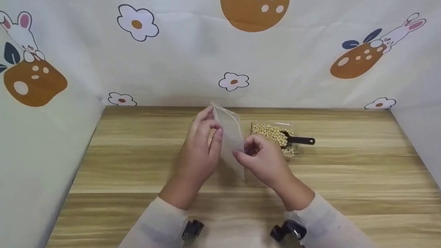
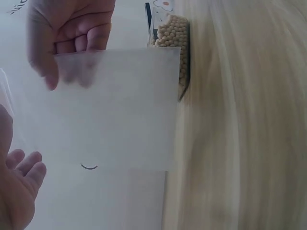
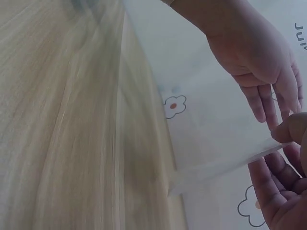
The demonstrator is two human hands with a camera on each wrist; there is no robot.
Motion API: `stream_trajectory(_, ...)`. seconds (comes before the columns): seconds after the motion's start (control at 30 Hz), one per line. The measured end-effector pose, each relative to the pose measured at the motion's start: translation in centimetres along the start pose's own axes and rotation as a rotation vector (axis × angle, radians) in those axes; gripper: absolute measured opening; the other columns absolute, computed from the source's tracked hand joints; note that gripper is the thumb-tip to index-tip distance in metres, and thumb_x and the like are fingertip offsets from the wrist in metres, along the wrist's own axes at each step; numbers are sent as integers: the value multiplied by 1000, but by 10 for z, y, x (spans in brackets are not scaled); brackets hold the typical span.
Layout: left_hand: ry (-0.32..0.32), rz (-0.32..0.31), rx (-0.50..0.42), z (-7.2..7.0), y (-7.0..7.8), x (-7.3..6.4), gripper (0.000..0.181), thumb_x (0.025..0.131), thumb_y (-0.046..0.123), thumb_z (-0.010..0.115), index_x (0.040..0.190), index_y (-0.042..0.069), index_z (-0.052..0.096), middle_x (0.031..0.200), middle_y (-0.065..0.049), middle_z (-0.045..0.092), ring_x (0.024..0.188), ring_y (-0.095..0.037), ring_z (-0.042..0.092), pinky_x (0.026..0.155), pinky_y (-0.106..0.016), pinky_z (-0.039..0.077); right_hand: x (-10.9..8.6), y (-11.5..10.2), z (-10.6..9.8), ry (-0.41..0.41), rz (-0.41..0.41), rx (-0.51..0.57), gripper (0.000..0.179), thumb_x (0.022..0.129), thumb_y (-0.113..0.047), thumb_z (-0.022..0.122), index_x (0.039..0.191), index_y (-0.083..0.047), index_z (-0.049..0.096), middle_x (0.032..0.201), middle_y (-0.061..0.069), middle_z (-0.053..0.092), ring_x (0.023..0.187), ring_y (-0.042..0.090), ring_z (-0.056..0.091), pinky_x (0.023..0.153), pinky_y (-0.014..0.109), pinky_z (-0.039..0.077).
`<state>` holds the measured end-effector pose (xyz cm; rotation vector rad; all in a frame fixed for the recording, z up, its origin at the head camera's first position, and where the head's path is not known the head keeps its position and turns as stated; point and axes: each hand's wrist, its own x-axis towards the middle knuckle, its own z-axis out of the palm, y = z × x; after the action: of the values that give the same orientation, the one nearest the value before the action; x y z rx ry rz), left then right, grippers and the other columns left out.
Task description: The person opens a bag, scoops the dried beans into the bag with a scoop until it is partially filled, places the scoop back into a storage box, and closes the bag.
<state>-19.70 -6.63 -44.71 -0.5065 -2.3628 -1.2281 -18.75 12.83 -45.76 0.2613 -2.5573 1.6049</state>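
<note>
A thin translucent bag (image 1: 230, 140) stands upright between the two hands, its mouth edges slightly apart at the top in the head view. My left hand (image 1: 201, 144) holds its left top edge near the far corner. My right hand (image 1: 264, 159) pinches the near right edge between thumb and fingers. The left wrist view shows the flat face of the bag (image 2: 120, 105), with the right hand (image 2: 76, 33) gripping its upper edge. In the right wrist view, the left hand (image 3: 261, 62) reaches toward the bag's rim, its fingertips partly hidden.
Just behind my right hand, a clear container of pale yellow beans (image 1: 270, 133) sits on the wooden table (image 1: 121, 165). A black scoop (image 1: 301, 140) rests in the beans, handle pointing right. Printed cloth walls (image 1: 180, 60) enclose the table at the back and sides.
</note>
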Motion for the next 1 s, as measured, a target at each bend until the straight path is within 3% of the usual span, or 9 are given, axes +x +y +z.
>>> stream_trajectory(0.1, -44, -25, -4, -3, 1, 3, 24, 114, 30, 47, 114, 10, 60, 171, -8, 40, 154, -27, 49, 126, -43, 47, 0, 2, -2, 19, -18, -18, 18, 87, -13, 84, 81, -10, 68, 77, 0, 69, 73, 11, 62, 65, 19, 53)
stream_trajectory(0.3, -110, -60, -48, -8, 3, 8, 23, 113, 30, 46, 113, 10, 58, 175, -9, 33, 159, -29, 41, 131, -48, 39, 2, 5, -5, 39, 40, 2, 16, 87, -13, 82, 80, -10, 68, 74, -2, 69, 70, 9, 62, 61, 17, 54)
stream_trajectory(0.5, -112, -55, -51, -7, 4, 10, 24, 114, 30, 43, 114, 9, 54, 174, -9, 37, 159, -27, 43, 131, -47, 40, 4, 7, -5, 23, 54, 23, 20, 88, -12, 81, 79, -10, 64, 73, -2, 67, 70, 11, 63, 60, 18, 54)
stream_trajectory(0.6, -101, -52, -57, -5, 3, 9, 22, 114, 30, 44, 114, 9, 53, 173, -8, 38, 158, -25, 44, 131, -45, 40, 4, 9, -5, -12, 61, 89, 21, 87, -8, 81, 82, -9, 61, 77, -2, 64, 71, 11, 62, 60, 19, 55)
stream_trajectory(0.73, -87, -38, -34, -1, 1, 8, 20, 114, 27, 45, 114, 9, 53, 172, -8, 41, 158, -26, 45, 130, -45, 41, 4, 10, -6, -91, 104, 268, 32, 84, -4, 84, 103, -5, 58, 95, 3, 63, 80, 14, 67, 65, 21, 61)
stream_trajectory(0.83, -90, -26, -5, 1, 1, 7, 20, 114, 27, 46, 115, 10, 54, 171, -7, 43, 156, -28, 47, 129, -47, 43, 4, 10, -9, -151, 115, 386, 61, 85, -6, 85, 135, -9, 50, 119, 10, 62, 97, 19, 73, 78, 28, 67)
stream_trajectory(0.93, -101, -13, 15, 4, 1, 6, 18, 114, 26, 47, 117, 10, 55, 171, -6, 45, 155, -27, 49, 127, -48, 45, 5, 7, -15, -188, 71, 423, 84, 90, -11, 80, 160, -20, 34, 144, 16, 55, 113, 27, 73, 91, 35, 68)
stream_trajectory(1.0, -106, -2, 21, 5, 1, 5, 19, 114, 27, 47, 118, 10, 55, 170, -6, 46, 155, -27, 49, 127, -48, 46, 5, 5, -19, -205, 10, 407, 81, 94, -13, 76, 163, -20, 34, 154, 18, 49, 120, 32, 70, 95, 37, 67)
